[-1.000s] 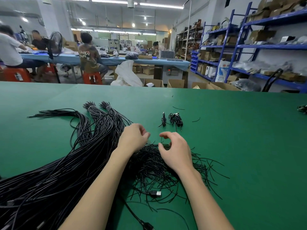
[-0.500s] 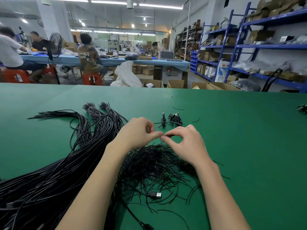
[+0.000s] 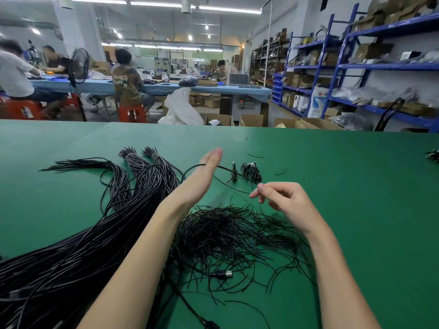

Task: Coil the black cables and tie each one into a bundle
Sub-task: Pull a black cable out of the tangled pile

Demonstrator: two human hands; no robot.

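A thick sheaf of long black cables point(image 3: 78, 245) lies across the left of the green table point(image 3: 344, 210), its far ends banded. My left hand point(image 3: 202, 176) is raised edge-on with straight fingers, and one black cable point(image 3: 194, 166) loops round it. My right hand point(image 3: 282, 200) pinches that same cable between thumb and fingertips, just right of the left hand. Beneath my forearms lies a heap of short black ties point(image 3: 232, 236). A USB plug point(image 3: 224, 273) rests at the heap's near side.
Two small tied bundles point(image 3: 250, 173) sit beyond my hands, with loose tie scraps point(image 3: 280, 172) nearby. Another dark bundle point(image 3: 432, 155) lies at the table's right edge. Behind the table are cardboard boxes, blue shelving and seated people at a blue bench.
My hands were together with fingertips touching. The left hand has since lifted and straightened with a cable looped round it, and the right hand has drawn away to the right, pinching the cable.
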